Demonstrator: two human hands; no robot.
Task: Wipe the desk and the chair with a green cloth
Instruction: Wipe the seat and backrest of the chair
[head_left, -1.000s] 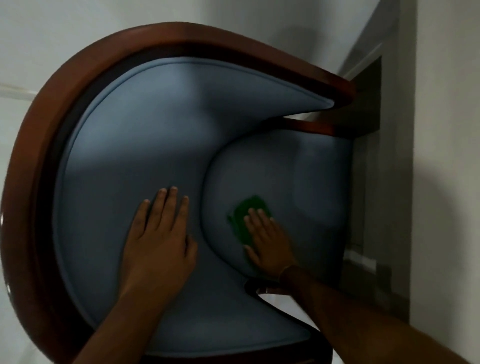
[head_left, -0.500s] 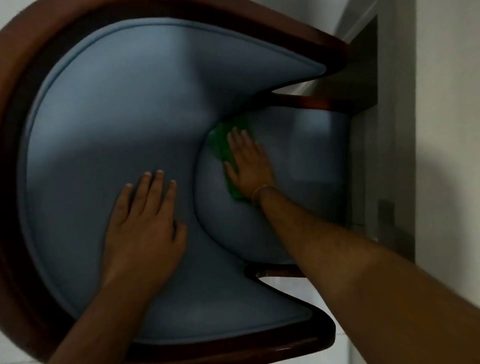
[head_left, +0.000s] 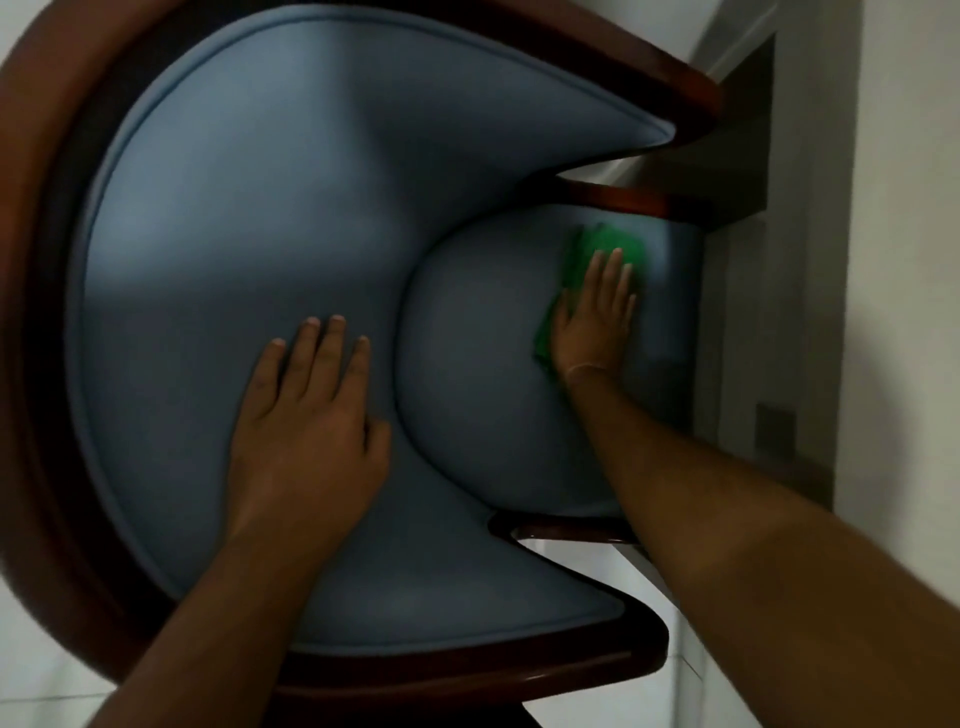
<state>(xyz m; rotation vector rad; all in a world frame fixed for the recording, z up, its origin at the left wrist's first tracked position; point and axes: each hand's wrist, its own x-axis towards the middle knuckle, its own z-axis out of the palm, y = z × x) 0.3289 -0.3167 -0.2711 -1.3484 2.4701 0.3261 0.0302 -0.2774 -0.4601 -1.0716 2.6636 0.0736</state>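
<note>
I look straight down on a chair with a curved blue padded backrest (head_left: 234, 234), a round blue seat (head_left: 478, 374) and a dark reddish wooden frame (head_left: 31, 260). My right hand (head_left: 597, 312) lies flat on the green cloth (head_left: 608, 244), pressing it onto the far right part of the seat. The cloth shows beyond my fingertips and along the thumb side. My left hand (head_left: 311, 415) rests flat with fingers spread on the padded backrest, holding nothing.
A pale wall (head_left: 904, 260) stands close on the right, with a dark recess (head_left: 743, 130) behind the chair's far arm. Light floor tiles (head_left: 644, 582) show below the near armrest (head_left: 571, 530) and at the bottom left.
My right hand has slid the green cloth from the seat's left edge by the backrest to the far right of the seat. My left hand has stayed on the backrest.
</note>
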